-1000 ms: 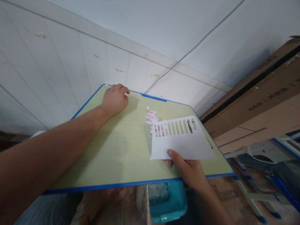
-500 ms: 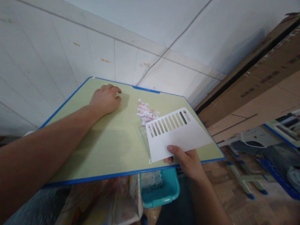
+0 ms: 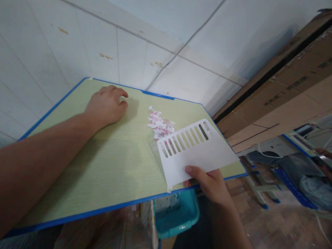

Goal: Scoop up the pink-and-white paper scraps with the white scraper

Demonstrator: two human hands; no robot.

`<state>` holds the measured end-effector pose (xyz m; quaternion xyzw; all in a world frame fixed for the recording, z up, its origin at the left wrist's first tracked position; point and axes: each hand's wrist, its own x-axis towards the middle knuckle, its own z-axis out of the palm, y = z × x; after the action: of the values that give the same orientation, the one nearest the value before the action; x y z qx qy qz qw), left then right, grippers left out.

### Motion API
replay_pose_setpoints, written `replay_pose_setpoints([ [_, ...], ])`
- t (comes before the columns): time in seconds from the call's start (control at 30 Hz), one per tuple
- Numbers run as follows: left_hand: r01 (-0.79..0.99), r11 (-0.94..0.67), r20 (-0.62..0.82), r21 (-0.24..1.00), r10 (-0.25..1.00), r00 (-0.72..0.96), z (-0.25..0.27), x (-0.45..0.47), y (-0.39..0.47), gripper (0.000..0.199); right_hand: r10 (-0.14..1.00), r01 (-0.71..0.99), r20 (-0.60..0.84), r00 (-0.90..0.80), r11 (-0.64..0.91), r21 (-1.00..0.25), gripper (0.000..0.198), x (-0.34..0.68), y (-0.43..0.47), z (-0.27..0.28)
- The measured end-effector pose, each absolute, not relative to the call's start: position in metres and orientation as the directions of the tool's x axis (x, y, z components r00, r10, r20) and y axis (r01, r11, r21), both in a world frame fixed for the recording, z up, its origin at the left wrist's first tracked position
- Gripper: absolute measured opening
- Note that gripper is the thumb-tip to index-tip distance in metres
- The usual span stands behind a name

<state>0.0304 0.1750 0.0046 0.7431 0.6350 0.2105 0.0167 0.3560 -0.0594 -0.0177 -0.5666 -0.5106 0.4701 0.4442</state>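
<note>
My right hand grips the near edge of a white slotted panel, thumb on top and fingers beneath. The panel has a row of long openings along its far side, one showing a dark strip, and clear material shows along its left side. It lies over the right part of a pale green desktop with blue edging. Just beyond its far left corner is a pile of small white and pink paper scraps. On the left of the desktop, my left hand rests with loosely curled fingers, thumb and forefinger apart, holding nothing.
Below the near edge stands a teal bin with pale material inside. A white wall with a grey cable backs the desk. Cardboard boxes rise at right. Farther right are another desk and part of a person.
The panel's near left corner has come toward me, now reaching the desk's front edge. The view has shifted slightly. My left hand stays empty on the desktop, and the scraps look unmoved.
</note>
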Motion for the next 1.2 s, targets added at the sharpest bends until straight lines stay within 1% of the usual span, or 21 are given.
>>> replay_pose_setpoints([
  [0.17,0.930,-0.190,0.300,0.315,0.950,0.093,0.004,0.031,0.174,0.059,0.997,0.153,-0.069,0.020,-0.071,-0.986,0.049,0.359,-0.061,-0.020],
  [0.27,0.929,-0.188,0.303,0.317,0.949,0.089,0.004,0.031,0.173,0.057,0.996,0.137,-0.064,0.055,-0.071,-0.988,0.046,0.362,-0.061,-0.024],
  [0.4,0.933,-0.183,0.274,0.310,0.957,0.096,0.006,0.031,0.172,0.055,0.994,0.140,-0.093,0.061,-0.100,-0.985,0.043,0.362,-0.063,-0.023],
  [0.53,0.931,-0.178,0.277,0.319,0.957,0.088,0.005,0.031,0.173,0.052,0.986,0.088,-0.079,0.147,-0.093,-0.992,0.034,0.357,-0.064,-0.018],
  [0.63,0.930,-0.185,0.290,0.317,0.953,0.090,0.002,0.029,0.174,0.049,0.989,0.074,-0.017,0.146,-0.028,-0.997,0.038,0.357,-0.059,-0.019],
  [0.73,0.938,-0.199,0.276,0.284,0.954,0.119,0.000,0.026,0.176,0.055,0.992,0.131,0.044,0.119,0.028,-0.991,0.045,0.363,-0.048,-0.021],
  [0.83,0.939,-0.199,0.261,0.281,0.957,0.125,-0.005,0.023,0.181,0.059,0.982,0.161,0.072,0.176,0.043,-0.986,0.042,0.360,-0.037,-0.020],
  [0.97,0.945,-0.185,0.255,0.271,0.960,0.115,-0.013,0.018,0.190,0.060,0.958,0.197,0.108,0.265,0.056,-0.979,0.040,0.337,-0.027,-0.019],
  [1.2,0.941,-0.188,0.261,0.280,0.959,0.114,-0.014,0.017,0.190,0.061,0.967,0.219,0.113,0.229,0.062,-0.974,0.047,0.321,-0.016,-0.029],
])
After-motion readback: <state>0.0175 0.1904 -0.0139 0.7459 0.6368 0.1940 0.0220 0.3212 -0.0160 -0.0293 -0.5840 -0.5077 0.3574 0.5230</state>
